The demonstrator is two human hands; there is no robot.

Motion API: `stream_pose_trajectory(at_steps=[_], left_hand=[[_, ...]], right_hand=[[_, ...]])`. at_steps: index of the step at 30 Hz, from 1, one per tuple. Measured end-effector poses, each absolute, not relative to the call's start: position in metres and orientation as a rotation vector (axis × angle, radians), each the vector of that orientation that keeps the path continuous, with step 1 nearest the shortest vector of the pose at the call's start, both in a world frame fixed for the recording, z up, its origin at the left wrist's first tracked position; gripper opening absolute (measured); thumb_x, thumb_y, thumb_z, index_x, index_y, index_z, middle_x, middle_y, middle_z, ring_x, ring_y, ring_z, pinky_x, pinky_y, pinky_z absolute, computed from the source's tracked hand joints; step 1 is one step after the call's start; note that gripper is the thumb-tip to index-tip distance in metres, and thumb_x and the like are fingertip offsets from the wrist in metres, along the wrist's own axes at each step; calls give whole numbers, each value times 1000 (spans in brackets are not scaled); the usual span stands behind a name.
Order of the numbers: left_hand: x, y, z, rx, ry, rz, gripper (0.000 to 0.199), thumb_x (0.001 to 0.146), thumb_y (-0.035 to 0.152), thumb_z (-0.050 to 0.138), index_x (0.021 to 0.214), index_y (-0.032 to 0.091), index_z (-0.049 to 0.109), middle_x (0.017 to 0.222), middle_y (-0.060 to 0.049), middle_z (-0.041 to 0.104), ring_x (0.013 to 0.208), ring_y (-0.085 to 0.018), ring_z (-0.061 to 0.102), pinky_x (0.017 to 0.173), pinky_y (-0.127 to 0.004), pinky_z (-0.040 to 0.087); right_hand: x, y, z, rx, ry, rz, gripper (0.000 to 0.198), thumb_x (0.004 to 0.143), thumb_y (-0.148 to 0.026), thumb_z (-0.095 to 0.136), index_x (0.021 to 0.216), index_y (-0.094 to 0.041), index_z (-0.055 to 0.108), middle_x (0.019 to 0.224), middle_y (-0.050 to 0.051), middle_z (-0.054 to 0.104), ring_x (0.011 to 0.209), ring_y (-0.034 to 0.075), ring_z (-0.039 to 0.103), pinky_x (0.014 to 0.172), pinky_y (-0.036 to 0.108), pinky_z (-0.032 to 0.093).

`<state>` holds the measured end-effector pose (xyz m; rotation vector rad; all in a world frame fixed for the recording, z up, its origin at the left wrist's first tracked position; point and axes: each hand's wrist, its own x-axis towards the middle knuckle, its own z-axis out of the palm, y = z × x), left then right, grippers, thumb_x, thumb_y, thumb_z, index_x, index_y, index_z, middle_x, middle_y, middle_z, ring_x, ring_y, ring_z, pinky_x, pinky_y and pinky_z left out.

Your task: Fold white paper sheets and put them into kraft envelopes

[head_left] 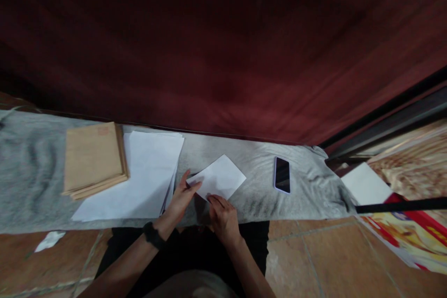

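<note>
A small white sheet of paper [223,177], possibly folded, lies at an angle on the grey cloth in front of me. My left hand [179,200], with a dark band at the wrist, grips its left corner, the thumb on top and the index finger beyond the edge. On the near edge of the paper, the curled fingers of my right hand [222,216] pinch it; the fingertips are partly hidden. Left of my hands is a stack of larger white sheets [150,172]. Brown paper envelopes [94,153] are piled partly over those sheets.
A phone [282,175] rests on the grey cloth [310,181] to the right. A dark red panel [223,65] rises along the far side. At the right are a colourful printed box or bag [408,237] and a white piece [366,184]. A white scrap [50,240] lies on the tiled floor.
</note>
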<state>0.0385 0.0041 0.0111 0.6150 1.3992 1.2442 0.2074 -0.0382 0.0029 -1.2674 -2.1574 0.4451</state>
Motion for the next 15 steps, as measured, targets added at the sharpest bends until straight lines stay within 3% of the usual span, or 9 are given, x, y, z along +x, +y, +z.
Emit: stream_pose_trajectory(at_steps=[4, 7, 11, 15], left_hand=[[40, 5, 7, 759, 1373, 1273, 60, 66, 33, 74, 122, 19, 61, 107, -7, 74, 102, -26, 68, 91, -39, 54], [31, 16, 4, 859, 1419, 1221, 44, 65, 34, 71, 106, 19, 68, 106, -9, 75, 105, -29, 68, 95, -42, 53], [18, 33, 3, 902, 1430, 1131, 38, 61, 32, 70, 97, 18, 70, 94, -9, 77, 96, -31, 70, 86, -43, 56], [12, 47, 4, 945, 1432, 1064, 31, 60, 28, 69, 90, 17, 69, 82, -6, 75, 92, -31, 71, 80, -43, 57]], right_hand=[[197, -38, 6, -1233, -2154, 489, 36, 103, -23, 42, 132, -21, 64, 125, 10, 71, 113, 21, 68, 100, 37, 56], [197, -37, 9, -1138, -2226, 507, 41, 103, -34, 48, 140, -19, 57, 136, 11, 65, 124, 23, 61, 108, 42, 51], [211, -25, 2, -1196, -2231, 411, 45, 104, -28, 43, 147, -18, 50, 145, 11, 58, 136, 22, 52, 116, 45, 44], [226, -10, -18, -1467, -2156, 177, 46, 101, -24, 47, 145, -14, 52, 150, 16, 53, 140, 28, 48, 115, 51, 42]])
